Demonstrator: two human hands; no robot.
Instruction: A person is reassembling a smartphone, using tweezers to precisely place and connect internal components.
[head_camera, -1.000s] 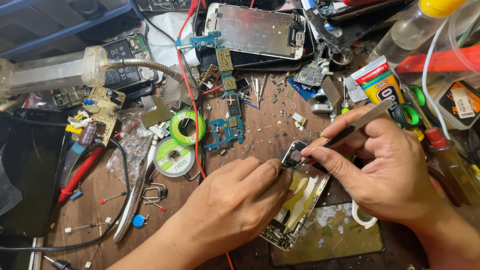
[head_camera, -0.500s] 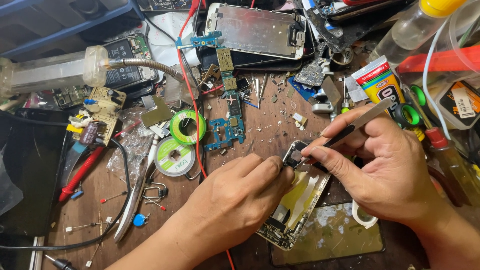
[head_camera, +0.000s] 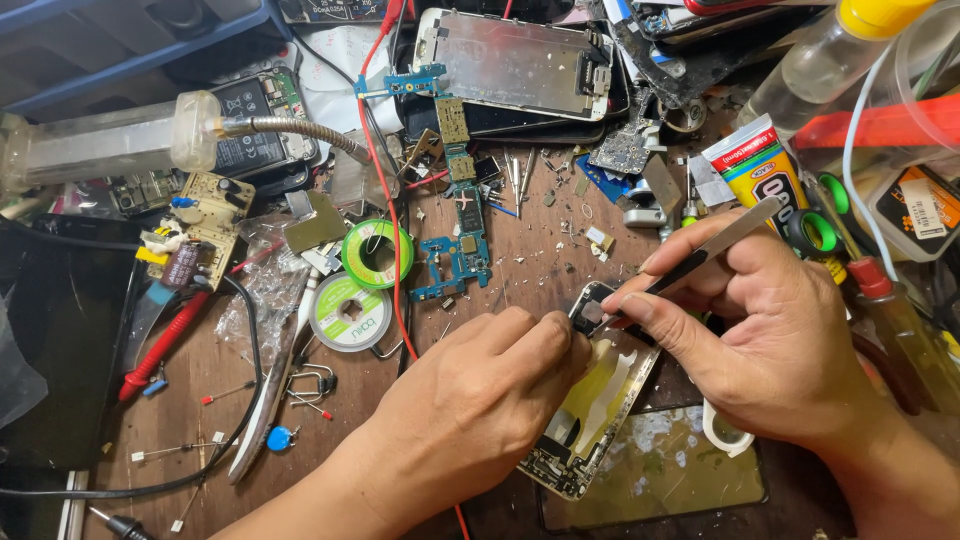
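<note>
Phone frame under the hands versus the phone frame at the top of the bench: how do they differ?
The phone frame under the hands lies slanted, with yellowish patches inside; the phone frame at the top lies crosswise and looks plain grey. The lower one is pinned by the left hand while the right hand works tweezers at its upper end; the upper one lies untouched. Both are stripped metal shells lying face up.

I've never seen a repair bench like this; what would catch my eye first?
At centre, the left hand steadies a gutted silver phone frame while the right hand works metal tweezers at its top corner. Left of them, a bright green roll of solder wire lies beside a long blue circuit board, amid scattered parts on the brown wooden bench.
</note>
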